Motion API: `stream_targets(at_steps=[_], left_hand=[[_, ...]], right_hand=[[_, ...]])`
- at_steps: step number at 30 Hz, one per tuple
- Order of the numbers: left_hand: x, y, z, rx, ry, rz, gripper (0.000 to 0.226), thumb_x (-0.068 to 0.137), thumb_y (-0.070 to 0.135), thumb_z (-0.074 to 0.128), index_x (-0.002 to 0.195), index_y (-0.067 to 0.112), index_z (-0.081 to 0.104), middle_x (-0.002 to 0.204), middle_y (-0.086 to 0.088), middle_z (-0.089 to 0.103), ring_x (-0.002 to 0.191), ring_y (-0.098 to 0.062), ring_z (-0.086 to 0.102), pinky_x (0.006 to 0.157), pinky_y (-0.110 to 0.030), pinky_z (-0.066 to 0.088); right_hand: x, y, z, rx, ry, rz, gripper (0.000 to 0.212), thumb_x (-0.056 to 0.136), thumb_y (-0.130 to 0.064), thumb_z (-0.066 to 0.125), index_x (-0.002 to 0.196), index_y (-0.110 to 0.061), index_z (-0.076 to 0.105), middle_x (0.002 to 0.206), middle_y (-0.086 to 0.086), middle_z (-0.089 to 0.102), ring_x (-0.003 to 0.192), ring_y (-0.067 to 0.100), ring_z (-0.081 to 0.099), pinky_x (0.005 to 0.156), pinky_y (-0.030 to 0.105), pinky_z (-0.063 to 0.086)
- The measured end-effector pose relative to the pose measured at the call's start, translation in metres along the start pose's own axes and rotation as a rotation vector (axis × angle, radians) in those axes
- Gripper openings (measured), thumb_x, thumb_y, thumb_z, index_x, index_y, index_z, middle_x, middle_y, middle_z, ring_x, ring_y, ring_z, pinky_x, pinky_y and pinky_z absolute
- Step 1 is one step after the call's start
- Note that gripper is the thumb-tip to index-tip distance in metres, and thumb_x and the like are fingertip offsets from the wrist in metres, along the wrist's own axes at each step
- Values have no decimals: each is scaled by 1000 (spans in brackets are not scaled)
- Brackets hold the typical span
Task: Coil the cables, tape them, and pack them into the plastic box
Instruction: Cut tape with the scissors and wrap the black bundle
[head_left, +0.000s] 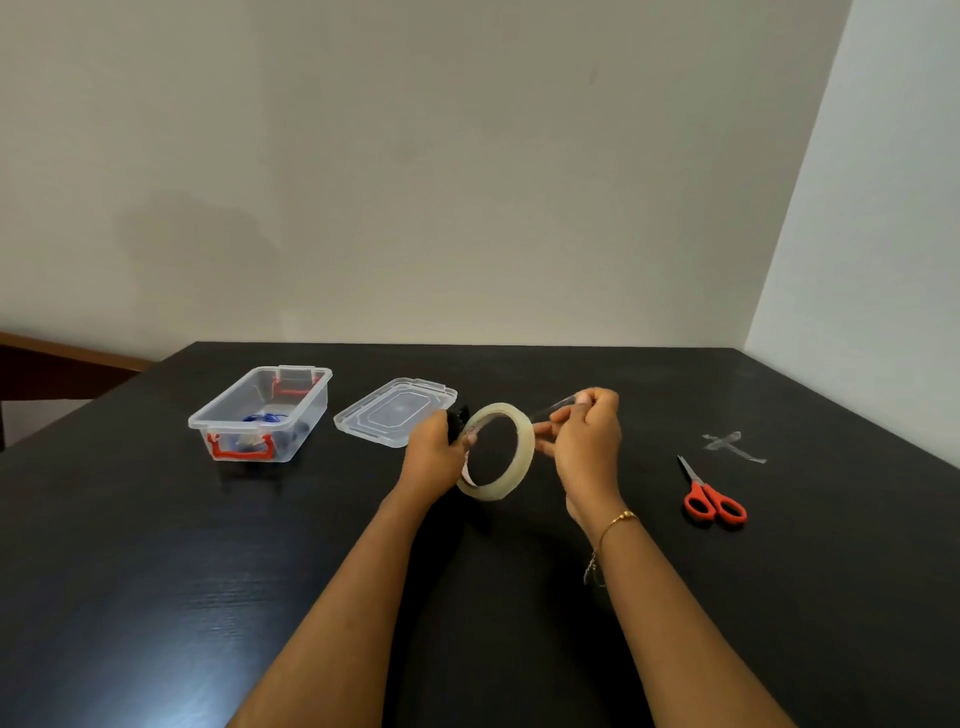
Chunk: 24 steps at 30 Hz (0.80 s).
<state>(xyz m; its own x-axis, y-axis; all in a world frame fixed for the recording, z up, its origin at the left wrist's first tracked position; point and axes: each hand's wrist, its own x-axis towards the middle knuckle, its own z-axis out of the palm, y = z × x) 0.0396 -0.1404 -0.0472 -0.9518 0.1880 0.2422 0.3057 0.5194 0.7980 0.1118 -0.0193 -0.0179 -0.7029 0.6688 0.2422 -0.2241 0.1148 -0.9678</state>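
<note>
My left hand (435, 453) grips the left side of a clear tape roll (511, 470), held upright above the black table (208, 571). A dark coiled cable (459, 415) shows just behind its fingers, mostly hidden. My right hand (589, 441) pinches the free end of the tape (553, 406), drawn out a short way from the roll's top. The clear plastic box (306, 410) with red latches stands open at the left, with a blue cable (266, 418) inside. Its lid (392, 413) lies flat beside it.
Red-handled scissors (712, 500) lie on the table to the right of my right hand. Beyond them a crumpled scrap of clear tape (731, 445) sticks to the tabletop. A wall stands behind the table's far edge.
</note>
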Motion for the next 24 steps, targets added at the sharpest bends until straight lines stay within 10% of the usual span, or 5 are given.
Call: stream_targets(at_steps=[5,9,17,24], left_hand=[[-3,9,3,-46,-205,33,24,86,24,62,98,3,56,88,-9,60,78,-18,57,70,-28,48],[-9,17,1,-119,-401,-16,23,93,27,52,92,4,56,69,-4,56,60,-13,51,69,-29,46],[-7,23,-10,-621,-170,-243,29,100,24,35,83,11,53,66,-1,47,53,-9,38,69,-25,43],[-17,48,-19,-1204,-290,-392,16,95,12,46,83,5,55,61,0,43,37,-4,39,68,-21,48]], right_hand=[[4,-4,-8,119,159,161,14,100,-18,27,102,-18,40,84,7,52,73,20,60,72,38,58],[4,-8,-13,51,210,-6,11,101,-20,27,99,-20,38,80,5,52,66,16,58,51,28,54],[-1,-13,-15,-295,-54,-466,9,100,-20,29,97,-18,37,63,-4,50,55,14,56,49,26,51],[-2,-17,-15,-369,-191,-533,9,99,-24,30,98,-19,38,64,-4,50,52,8,52,43,17,47]])
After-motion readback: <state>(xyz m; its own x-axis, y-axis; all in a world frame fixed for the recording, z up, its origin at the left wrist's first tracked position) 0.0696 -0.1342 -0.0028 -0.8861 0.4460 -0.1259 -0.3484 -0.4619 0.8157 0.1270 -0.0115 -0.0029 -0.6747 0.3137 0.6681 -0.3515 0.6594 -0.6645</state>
